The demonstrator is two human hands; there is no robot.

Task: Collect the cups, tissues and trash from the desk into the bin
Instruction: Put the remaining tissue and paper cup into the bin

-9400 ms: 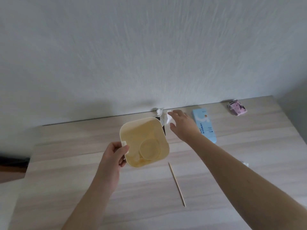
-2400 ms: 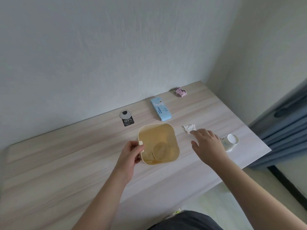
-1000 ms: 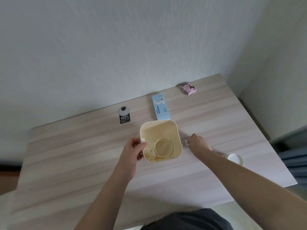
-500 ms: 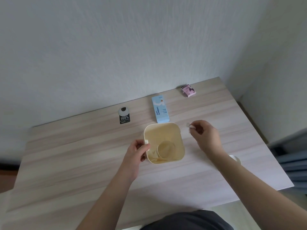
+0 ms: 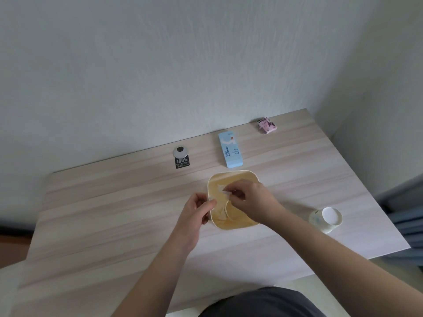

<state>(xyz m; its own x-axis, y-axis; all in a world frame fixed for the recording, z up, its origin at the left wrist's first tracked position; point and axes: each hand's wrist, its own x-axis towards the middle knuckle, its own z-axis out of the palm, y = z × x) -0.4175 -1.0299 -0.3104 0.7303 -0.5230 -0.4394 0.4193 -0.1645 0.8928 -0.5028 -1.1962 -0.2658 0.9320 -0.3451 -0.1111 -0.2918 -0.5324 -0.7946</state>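
A cream square bin [image 5: 229, 177] stands in the middle of the wooden desk [image 5: 114, 202]. My left hand [image 5: 196, 209] grips its left rim. Over the bin's opening my right hand [image 5: 249, 200] pinches a small white tissue [image 5: 226, 192] between its fingertips. Inside the bin lies a paper cup [image 5: 227, 210], partly hidden by my right hand. A white paper cup [image 5: 326, 219] lies on its side near the desk's right edge.
Along the back edge by the wall lie a black-and-silver sachet [image 5: 181, 157], a light blue box [image 5: 230, 152] and a small pink packet [image 5: 267, 126]. A blue curtain [image 5: 407, 213] hangs past the desk's right edge.
My right hand lifted the small tissue from the desk to the right of the bin and carried it left over the bin's opening. The left hand stayed on the rim.
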